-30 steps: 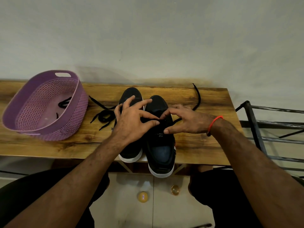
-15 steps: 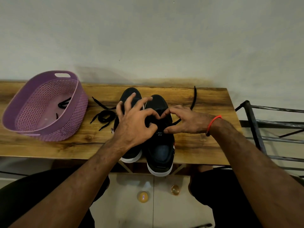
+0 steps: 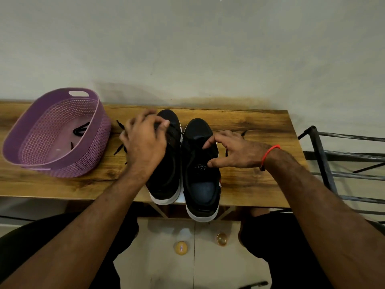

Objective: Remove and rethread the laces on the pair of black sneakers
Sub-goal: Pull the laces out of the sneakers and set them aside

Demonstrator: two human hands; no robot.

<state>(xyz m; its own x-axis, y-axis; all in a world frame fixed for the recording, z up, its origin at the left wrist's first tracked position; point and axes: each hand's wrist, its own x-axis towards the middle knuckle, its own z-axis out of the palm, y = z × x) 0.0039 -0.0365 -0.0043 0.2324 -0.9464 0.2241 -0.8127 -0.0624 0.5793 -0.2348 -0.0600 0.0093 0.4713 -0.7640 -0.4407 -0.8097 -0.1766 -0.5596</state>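
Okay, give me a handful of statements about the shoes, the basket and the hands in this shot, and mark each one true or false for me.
1. The purple basket sits to the left of the two shoes. True.
2. The left hand pinches a lace that runs across to the right shoe. True.
3. The basket holds nothing. False: a black lace lies inside it.
4. The right hand rests on the left shoe. False: its fingers are at the right shoe.
5. Both shoes stand on the floor. False: they stand on the wooden table, heels over its near edge.
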